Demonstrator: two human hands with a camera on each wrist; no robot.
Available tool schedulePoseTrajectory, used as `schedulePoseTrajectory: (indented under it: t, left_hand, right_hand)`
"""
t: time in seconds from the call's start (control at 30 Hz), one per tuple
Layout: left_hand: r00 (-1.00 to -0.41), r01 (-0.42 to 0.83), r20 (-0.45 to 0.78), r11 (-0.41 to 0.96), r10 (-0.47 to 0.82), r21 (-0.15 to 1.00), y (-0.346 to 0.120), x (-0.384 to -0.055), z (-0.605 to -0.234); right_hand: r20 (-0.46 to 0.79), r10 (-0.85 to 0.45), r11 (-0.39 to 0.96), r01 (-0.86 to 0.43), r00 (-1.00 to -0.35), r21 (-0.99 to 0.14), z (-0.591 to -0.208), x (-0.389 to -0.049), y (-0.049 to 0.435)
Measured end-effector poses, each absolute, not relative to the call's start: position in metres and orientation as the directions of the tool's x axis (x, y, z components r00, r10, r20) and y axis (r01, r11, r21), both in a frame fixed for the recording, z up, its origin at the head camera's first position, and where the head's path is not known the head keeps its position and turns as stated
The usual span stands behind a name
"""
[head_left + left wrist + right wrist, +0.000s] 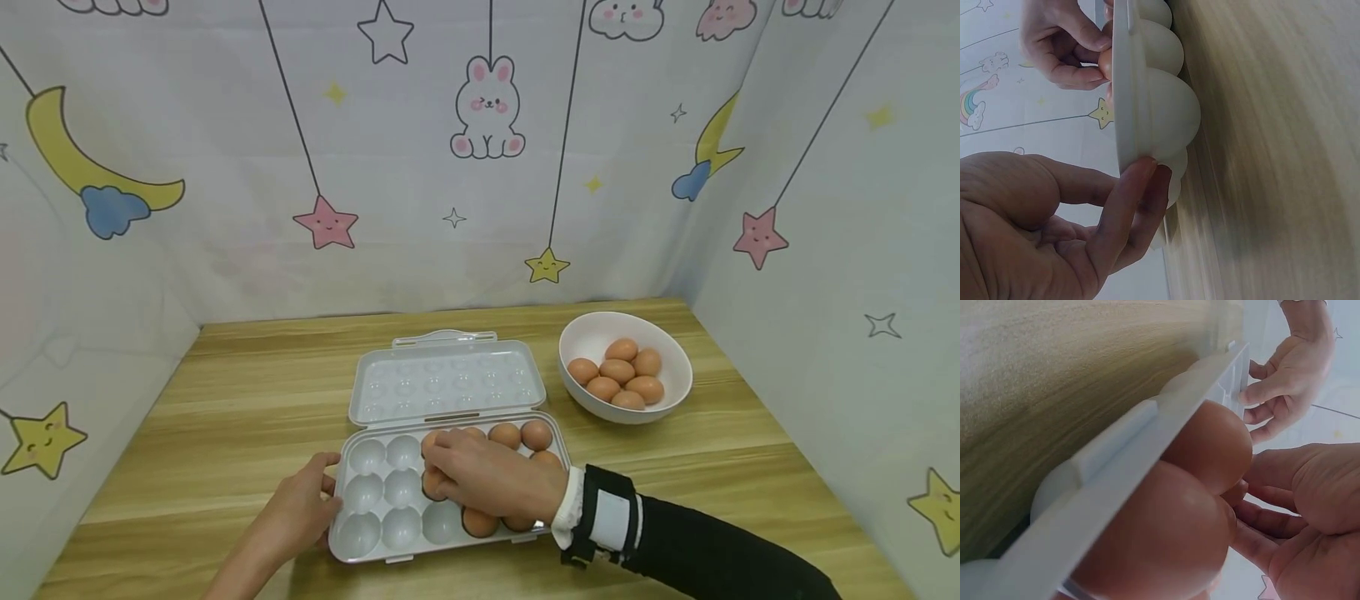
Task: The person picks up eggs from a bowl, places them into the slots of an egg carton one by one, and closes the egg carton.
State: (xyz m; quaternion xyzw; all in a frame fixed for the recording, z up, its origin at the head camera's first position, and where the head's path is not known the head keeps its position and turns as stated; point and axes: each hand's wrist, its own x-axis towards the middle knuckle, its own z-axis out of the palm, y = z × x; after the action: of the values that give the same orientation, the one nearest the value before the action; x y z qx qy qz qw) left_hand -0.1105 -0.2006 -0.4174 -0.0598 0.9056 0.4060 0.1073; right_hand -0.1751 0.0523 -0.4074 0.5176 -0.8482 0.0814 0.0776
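A white plastic egg box (401,554) lies with its lid (450,383) folded back. My left hand (300,504) holds the box's left end, fingertips at the rim and against its underside in the left wrist view. Over the middle of the box, my right hand (495,475) pinches a brown egg (1105,64) between thumb and fingers, low in a cup of the third column from the left. Brown eggs (536,434) fill cups to the right, some hidden under this hand. The two left columns of cups (363,492) hold no eggs.
A white bowl (678,375) with several brown eggs (617,371) stands behind the box to the right. The wooden table (247,400) meets white printed curtains (420,283) at the back and sides. A black sleeve with a wrist strap (611,517) crosses the table's front right.
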Motion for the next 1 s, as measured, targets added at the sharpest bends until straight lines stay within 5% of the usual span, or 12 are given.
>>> schedulePoseTrajectory:
  t: [0.2,0.37,1.0]
  left_hand:
    - [-0.968,-0.203,-0.248,0.667,-0.027,0.717,-0.199,-0.112,-0.417]
    - [-0.968,-0.203,-0.248,0.667,-0.028,0.717,-0.199,-0.112,-0.417]
    - [-0.971,-0.192,-0.238,0.668,-0.023,0.719,-0.198,-0.112,-0.418]
  right_hand:
    - [0.278,-0.852,0.401,-0.894,-0.444,-0.199,-0.4,-0.176,0.056]
    - [0.203,-0.822,0.481,-0.839,-0.533,-0.254,-0.383,-0.175,0.066]
    - [0.228,-0.743,0.602,-0.777,-0.63,-0.185,-0.299,-0.177,0.136]
